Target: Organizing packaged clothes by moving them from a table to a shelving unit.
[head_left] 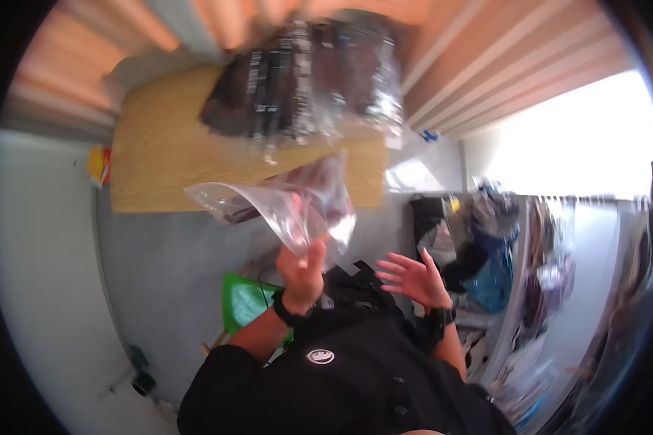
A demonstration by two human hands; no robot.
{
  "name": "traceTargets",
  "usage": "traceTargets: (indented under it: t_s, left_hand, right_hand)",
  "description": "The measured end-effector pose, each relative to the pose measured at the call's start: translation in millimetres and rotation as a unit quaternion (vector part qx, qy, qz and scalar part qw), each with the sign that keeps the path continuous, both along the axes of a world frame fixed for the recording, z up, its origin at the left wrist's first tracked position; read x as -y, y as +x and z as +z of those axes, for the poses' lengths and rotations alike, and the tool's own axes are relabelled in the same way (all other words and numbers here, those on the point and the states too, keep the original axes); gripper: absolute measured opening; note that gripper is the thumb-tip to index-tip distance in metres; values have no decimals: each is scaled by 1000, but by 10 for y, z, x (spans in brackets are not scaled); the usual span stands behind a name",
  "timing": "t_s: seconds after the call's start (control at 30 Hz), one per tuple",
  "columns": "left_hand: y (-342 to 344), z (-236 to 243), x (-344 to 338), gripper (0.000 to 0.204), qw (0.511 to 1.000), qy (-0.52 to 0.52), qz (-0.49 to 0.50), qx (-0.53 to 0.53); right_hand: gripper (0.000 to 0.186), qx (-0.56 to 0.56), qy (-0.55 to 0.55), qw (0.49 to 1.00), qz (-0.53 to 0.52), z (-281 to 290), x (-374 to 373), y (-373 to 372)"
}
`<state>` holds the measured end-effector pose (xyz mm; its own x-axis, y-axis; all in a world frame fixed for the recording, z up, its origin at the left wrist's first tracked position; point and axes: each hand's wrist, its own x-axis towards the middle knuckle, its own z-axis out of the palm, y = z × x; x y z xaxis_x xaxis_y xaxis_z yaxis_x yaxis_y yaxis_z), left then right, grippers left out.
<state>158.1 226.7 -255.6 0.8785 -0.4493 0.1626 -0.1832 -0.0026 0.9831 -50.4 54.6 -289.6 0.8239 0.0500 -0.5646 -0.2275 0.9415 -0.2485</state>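
Note:
My left hand [302,270] is raised in front of me and grips a clear plastic bag [286,203] by its lower corner; the bag hangs open and blurred over the table's near edge, with something dark showing through it. To its right, my right hand [413,277] is held up empty, fingers spread, a short gap away from the bag. Both wrists wear dark bands. On the wooden table [159,156] beyond lies a pile of dark items in clear plastic wrapping [308,76].
A green chair seat [243,301] stands below the table on the grey floor. At the right a rack or shelf [500,254] holds bagged dark and blue items. A bright window [580,138] is at upper right. Wood-slat wall behind the table.

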Motion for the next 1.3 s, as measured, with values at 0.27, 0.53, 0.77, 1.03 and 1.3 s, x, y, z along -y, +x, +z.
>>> traceTargets:
  t_s: [0.27,0.53,0.77,1.03,1.3]
  left_hand:
    - [-2548,299,229,18,861,-78,-465,191]
    - [-3830,455,547,40,752,-67,-614,229]
    - [-4188,309,606,39,755,-32,-627,188]
    - [-4540,139,541,32,750,54,-648,121]
    - [-4721,112,614,33,729,91,-674,81]
  right_hand:
    - [43,189,143,936,-261,95,8,-1775]
    - [26,60,-115,848,-513,347,394,-4038]
    - [25,-205,-381,648,-627,597,1047,-6367]
    - [37,-442,-238,667,-550,508,863,-7828]
    - [46,-448,-332,631,-539,638,487,-8552]
